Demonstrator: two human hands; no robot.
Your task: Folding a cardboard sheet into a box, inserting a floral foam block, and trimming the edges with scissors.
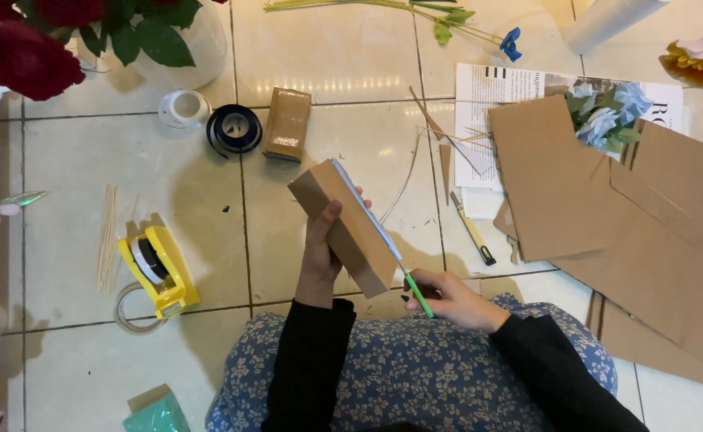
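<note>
Cardboard box [350, 228], a small brown folded piece with a pale edge along its upper side, is held up over the tiled floor [167, 192] just above the person's lap, tilted with one end toward the knees. The left hand [319, 256] grips it from below, fingers [331, 216] clamped on its side, thumb pressed on the near face. The right hand [447, 296] has its fingers closed around a green-handled cutter [411, 284], whose thin blade runs along the box's pale edge. The risk, as I judge it, lies in the blade line pointing up toward the left thumb: a slip or a sudden give in the board could drive it into that hand. With the box unsupported in the air, it may also twist and spoil the cut. A yellow tape dispenser [159, 268] and loose cardboard sheets [607, 208] lie well apart.
</note>
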